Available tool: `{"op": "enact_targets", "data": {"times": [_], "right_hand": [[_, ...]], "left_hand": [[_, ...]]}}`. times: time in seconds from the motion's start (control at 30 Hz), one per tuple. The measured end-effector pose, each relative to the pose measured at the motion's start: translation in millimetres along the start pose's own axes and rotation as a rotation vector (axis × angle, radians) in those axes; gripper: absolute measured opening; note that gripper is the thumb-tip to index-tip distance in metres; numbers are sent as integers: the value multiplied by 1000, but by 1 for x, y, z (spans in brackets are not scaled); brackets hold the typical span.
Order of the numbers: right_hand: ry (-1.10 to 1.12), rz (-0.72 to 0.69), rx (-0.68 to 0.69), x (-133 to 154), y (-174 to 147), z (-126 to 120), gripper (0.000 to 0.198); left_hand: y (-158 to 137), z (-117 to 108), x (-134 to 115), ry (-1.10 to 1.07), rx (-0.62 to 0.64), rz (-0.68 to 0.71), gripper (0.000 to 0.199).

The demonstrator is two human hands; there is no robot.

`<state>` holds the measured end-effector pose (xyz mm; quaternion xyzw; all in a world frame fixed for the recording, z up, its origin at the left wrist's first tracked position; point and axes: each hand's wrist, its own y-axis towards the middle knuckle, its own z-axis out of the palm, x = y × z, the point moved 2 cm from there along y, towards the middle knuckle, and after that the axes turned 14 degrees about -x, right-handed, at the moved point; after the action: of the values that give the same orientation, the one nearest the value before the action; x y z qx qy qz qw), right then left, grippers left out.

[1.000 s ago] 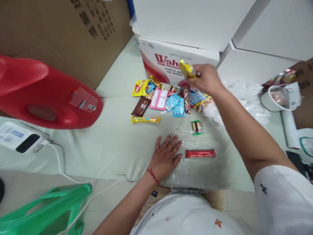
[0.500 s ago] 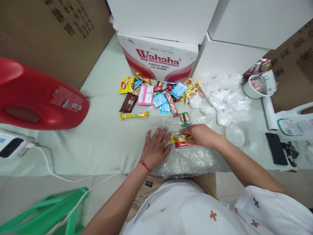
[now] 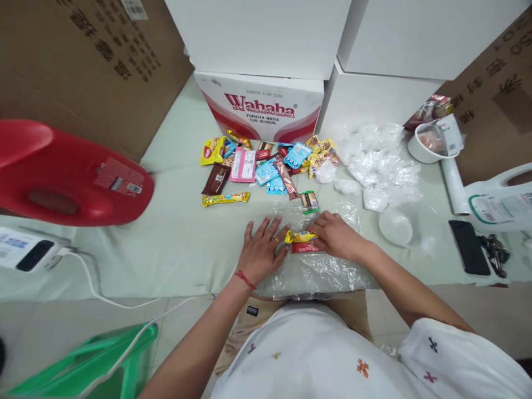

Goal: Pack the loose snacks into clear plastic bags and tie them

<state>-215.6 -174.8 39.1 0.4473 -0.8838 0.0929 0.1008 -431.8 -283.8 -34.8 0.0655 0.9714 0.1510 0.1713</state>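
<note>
Yellow packet beside red bar

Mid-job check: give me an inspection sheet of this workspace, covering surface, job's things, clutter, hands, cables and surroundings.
Surface: pale green cloth; clear film spread near its edge.
Job's things: yellow packet alongside red bar; green-ended pack just beyond.
Clutter: snack pile; phone at right.
Hands: left hand palm down, fingers spread; right hand over the packet's right end, grip partly hidden.
Cables: white cable runs from white device toward the near edge.
Surroundings: Wahaha box behind snacks; red jug left.
</note>
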Motion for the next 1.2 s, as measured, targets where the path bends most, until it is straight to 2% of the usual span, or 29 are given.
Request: {"op": "enact_targets", "data": {"times": [0.13, 0.3, 0.4, 0.5, 0.57, 0.63, 0.7, 0.77, 0.9, 1.0, 1.1, 1.2], "right_hand": [[-2, 3, -77, 10, -4, -12, 36], [-91, 1, -75, 28, -11, 14, 42], [-42, 54, -70, 21, -16, 24, 53], [150, 25, -83, 2, -8, 7, 58], [232, 8, -143, -12, 14, -17, 46], [209, 38, -224, -22, 51, -41, 33], [108, 91, -288, -26, 102, -60, 32], [-6, 138, -335, -24, 161, -68, 34], [-80, 197, -404, -10, 278, -53, 45], [-59, 260, -315, 0, 337, -28, 51], [-50, 286, -298, 4, 351, -19, 40], [-69, 236, -437, 0, 311, -35, 44]], "left_hand": [[0, 0, -1, 16, 4, 13, 49], [-1, 0, -1, 23, 15, 23, 52], [-1, -2, -1, -5, 28, 25, 59], [-1, -5, 0, -45, 53, 23, 64], [-1, -7, 2, -64, 62, 22, 65], [-2, -7, 3, -76, 64, 24, 66], [-3, -7, 4, -85, 65, 21, 67], [-3, -6, 4, -90, 72, 13, 67], [-2, -5, 3, -86, 82, 2, 66], [-1, -5, 3, -88, 85, 1, 66], [-2, -4, 4, -101, 83, -5, 68], [-2, -4, 5, -101, 77, -11, 68]]}}
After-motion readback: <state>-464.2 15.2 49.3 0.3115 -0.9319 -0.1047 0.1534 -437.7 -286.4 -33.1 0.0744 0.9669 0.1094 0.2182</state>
